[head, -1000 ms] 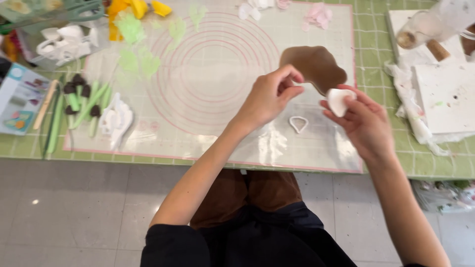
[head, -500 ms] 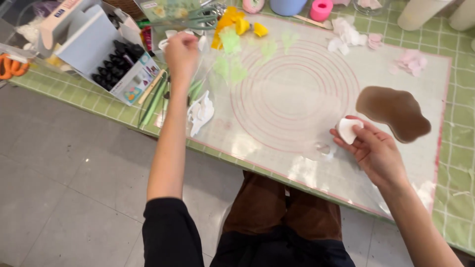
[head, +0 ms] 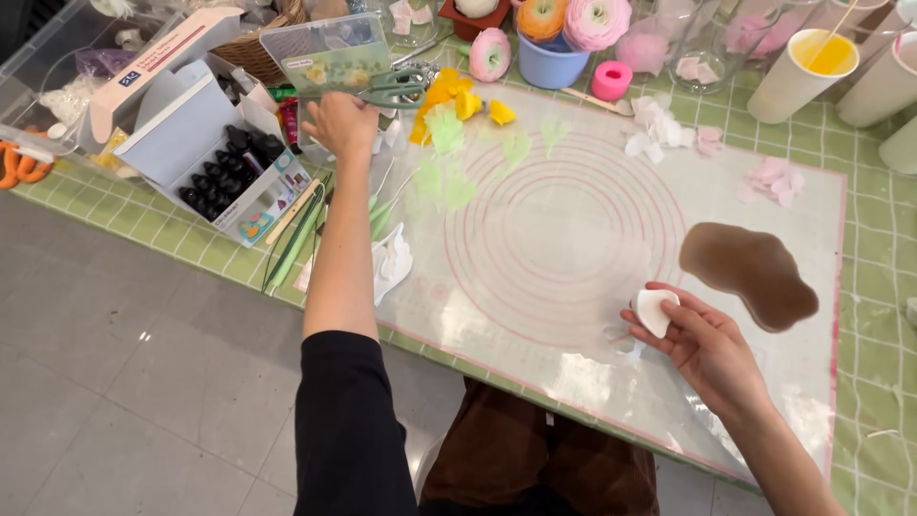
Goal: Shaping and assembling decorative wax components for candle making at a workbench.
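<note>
My right hand [head: 702,344] holds a small white oval piece [head: 654,311] between thumb and fingers, just above the clear work mat [head: 564,239] near its front edge. A flat brown rolled-out sheet [head: 750,272] lies on the mat just beyond that hand. My left hand [head: 339,124] is stretched far to the left, fingers curled at the mat's back left corner, next to green-handled scissors [head: 396,91] and a clear plastic lid [head: 325,53]. Whether it grips anything is hidden.
An open box of small dark bottles [head: 224,167] stands at the left. Green sticks [head: 296,239], pale green and yellow petals [head: 449,124], pink petals [head: 774,177], paper flowers in a blue pot [head: 559,38] and cups [head: 798,72] line the back. Green grid mat [head: 879,258] underneath.
My left arm has left the brown sheet and reached across to the back left corner. The view has swung left. My right hand keeps the white piece.
</note>
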